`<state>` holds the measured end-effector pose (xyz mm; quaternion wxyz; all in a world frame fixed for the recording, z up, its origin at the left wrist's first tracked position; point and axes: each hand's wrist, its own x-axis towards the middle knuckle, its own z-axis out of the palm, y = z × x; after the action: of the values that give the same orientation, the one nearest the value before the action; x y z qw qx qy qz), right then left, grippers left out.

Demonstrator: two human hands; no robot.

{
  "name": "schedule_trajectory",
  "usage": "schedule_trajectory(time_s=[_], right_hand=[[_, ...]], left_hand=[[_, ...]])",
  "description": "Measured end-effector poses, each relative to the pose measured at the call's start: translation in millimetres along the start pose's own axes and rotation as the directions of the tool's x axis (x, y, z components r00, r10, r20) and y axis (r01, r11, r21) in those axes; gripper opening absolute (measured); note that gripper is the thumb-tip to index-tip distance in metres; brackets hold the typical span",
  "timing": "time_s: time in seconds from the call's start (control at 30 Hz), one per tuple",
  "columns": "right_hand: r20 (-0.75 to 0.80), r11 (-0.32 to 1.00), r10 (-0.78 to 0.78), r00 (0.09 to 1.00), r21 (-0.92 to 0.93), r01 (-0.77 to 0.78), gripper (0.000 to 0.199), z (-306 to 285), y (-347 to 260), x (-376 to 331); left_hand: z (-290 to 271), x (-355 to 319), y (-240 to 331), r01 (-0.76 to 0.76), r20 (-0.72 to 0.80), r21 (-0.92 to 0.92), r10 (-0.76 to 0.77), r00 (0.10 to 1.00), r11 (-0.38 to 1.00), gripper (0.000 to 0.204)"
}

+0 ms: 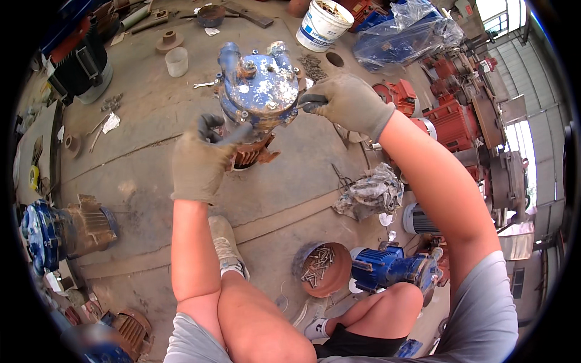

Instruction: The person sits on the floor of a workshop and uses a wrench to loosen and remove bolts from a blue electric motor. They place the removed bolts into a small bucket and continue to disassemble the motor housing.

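A blue pump (257, 85) with flaking, white-patched paint stands upright on the floor in front of me, with bolts around the rim of its round cover. Its lower body is rusty and finned. My left hand (203, 154), in a grey-brown work glove with dark fingertips, is at the pump's near left side; its fingers are half curled and apart from the thumb, with nothing visible between them. My right hand (348, 103), gloved the same way, is closed in a pinch at the cover's right edge. What those fingers hold is too small to make out.
A spanner (204, 85) and a translucent cup (177, 62) lie left of the pump. A white bucket (325, 27) stands behind it. Near my legs are a bowl of bolts (327, 269), a blue motor (387, 266) and a crumpled rag (372, 192). Red motors (451, 127) line the right.
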<state>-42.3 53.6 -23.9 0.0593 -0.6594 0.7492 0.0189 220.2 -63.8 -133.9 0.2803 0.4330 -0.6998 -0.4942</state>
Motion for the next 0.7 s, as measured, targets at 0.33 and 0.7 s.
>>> schedule_trajectory(time_s=[0.33,0.7], right_hand=[[0.321,0.757,-0.222,0.921,-0.539,0.371,0.020,-22,-27,40],[0.421,0.722,-0.041,0.906,-0.615,0.318,0.019,-23,-39,55]], left_hand=[[35,-1,-14,-0.079,0.080,0.422,0.049,0.996,0.903,0.054],[35,3,-22,-0.129,0.147,0.464,0.067,0.987,0.876,0.040]])
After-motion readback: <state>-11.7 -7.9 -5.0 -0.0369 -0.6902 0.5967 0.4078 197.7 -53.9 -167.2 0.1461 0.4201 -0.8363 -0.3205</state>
